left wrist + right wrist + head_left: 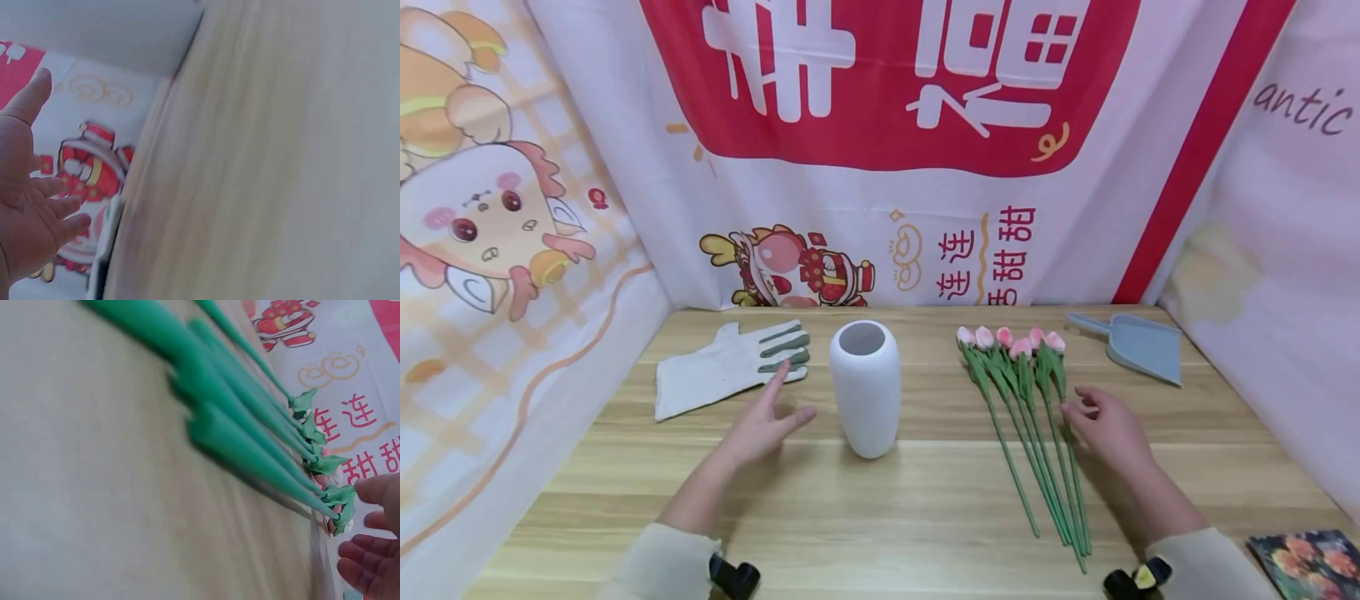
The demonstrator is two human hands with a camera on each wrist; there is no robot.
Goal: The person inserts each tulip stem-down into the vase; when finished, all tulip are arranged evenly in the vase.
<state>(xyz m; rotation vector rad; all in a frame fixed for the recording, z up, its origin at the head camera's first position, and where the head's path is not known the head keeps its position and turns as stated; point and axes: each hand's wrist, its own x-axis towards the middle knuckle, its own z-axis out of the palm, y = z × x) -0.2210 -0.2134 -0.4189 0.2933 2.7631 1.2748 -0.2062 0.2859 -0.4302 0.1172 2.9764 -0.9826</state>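
A white vase stands upright on the table. To its left my left hand hangs with thumb and fingers spread, apart from the vase and holding nothing; the left wrist view shows the same spread hand with its palm bare. Several pink artificial tulips with green stems lie side by side on the right, blossoms toward the back. My right hand is just right of the stems, fingers loosely bent. In the right wrist view, the right hand has thumb and fingers apart beside the tulips' green leaves.
A white glove with grey-green fingers lies at the back left. At the back right rests a grey-blue dustpan. A flower-patterned card or booklet lies at the front right corner. Printed cloth hangs around the table.
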